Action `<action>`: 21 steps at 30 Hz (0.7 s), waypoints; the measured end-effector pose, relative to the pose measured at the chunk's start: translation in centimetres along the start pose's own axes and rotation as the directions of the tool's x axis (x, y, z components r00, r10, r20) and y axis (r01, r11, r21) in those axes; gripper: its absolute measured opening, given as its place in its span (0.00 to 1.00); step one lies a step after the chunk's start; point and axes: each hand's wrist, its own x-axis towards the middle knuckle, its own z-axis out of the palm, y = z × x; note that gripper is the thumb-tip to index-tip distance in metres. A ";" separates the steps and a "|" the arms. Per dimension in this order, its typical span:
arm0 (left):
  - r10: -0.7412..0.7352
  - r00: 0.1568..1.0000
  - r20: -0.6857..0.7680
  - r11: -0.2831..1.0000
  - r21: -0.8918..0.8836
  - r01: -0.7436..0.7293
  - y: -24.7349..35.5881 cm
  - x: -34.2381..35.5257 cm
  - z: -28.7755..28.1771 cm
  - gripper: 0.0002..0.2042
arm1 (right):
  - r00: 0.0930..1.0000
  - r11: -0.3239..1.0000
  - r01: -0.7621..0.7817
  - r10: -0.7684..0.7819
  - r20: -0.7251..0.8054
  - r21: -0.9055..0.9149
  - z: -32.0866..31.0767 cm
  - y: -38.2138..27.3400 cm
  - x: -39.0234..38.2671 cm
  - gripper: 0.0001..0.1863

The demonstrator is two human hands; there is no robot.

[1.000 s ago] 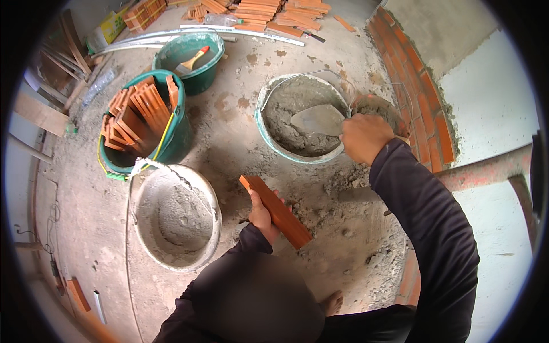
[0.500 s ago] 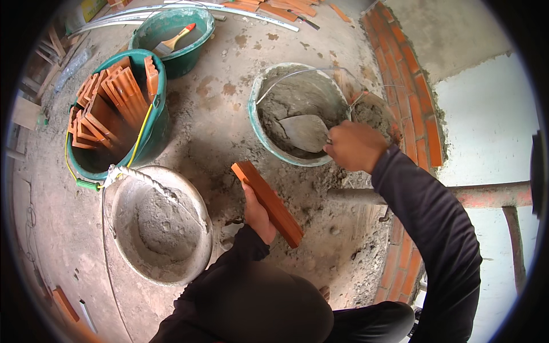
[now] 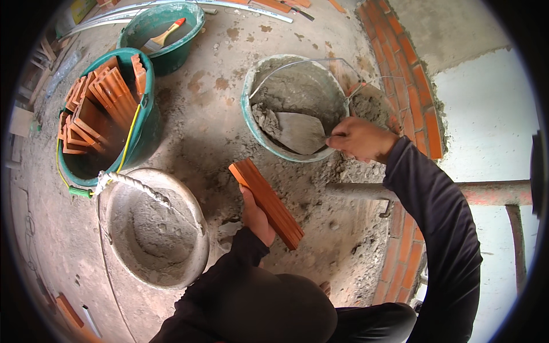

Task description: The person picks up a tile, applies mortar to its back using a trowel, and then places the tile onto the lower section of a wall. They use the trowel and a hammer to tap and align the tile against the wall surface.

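Note:
My left hand [image 3: 257, 220] is closed around a grooved orange clay brick [image 3: 267, 203], held tilted above the floor. To the upper right, my right hand [image 3: 362, 139] grips the handle of a trowel [image 3: 300, 132]; the fingers cover most of that handle. The trowel's flat blade lies inside a green bucket [image 3: 247, 114] of wet grey mortar [image 3: 297, 94]. A lump of mortar sits at the blade's left side.
At left, a green bucket [image 3: 150, 123] holds several bricks in water. Behind it, a green basin [image 3: 197, 28] has a paintbrush [image 3: 164, 35] in it. A pale bucket [image 3: 200, 251] contains grey powder. A metal pipe [image 3: 366, 192] crosses near the low brick wall [image 3: 409, 94] at right.
My right hand has shifted slightly with the trowel, and its blade has turned so that mortar is gathered at its left. My left hand keeps the brick; the view has shifted a little.

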 end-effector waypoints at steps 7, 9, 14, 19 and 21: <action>0.029 0.999 -0.038 0.998 -0.060 -0.032 1.0 -0.5 0.3 0.31 | 0.958 0.957 0.139 -0.195 -0.211 -0.254 -2.9 2.6 -2.6 0.15; 0.029 0.999 -0.041 0.998 -0.059 -0.031 0.9 -0.4 0.5 0.30 | 0.914 0.831 0.007 -0.231 -0.333 -0.556 -3.0 2.5 -3.5 0.14; 0.076 0.996 -0.044 0.996 -0.046 -0.078 1.2 -0.7 0.2 0.30 | 0.829 0.619 -0.143 -0.352 -0.435 -0.773 -0.7 -0.5 -2.3 0.13; 0.096 0.995 -0.005 0.994 -0.050 -0.096 0.9 -0.6 0.1 0.30 | 0.817 0.594 -0.026 -0.450 -0.360 -0.804 1.5 -0.6 -0.8 0.12; 0.098 0.995 0.001 0.994 -0.058 -0.098 1.0 -0.7 0.1 0.30 | 0.823 0.615 0.030 -0.463 -0.330 -0.788 2.1 -0.6 -0.9 0.12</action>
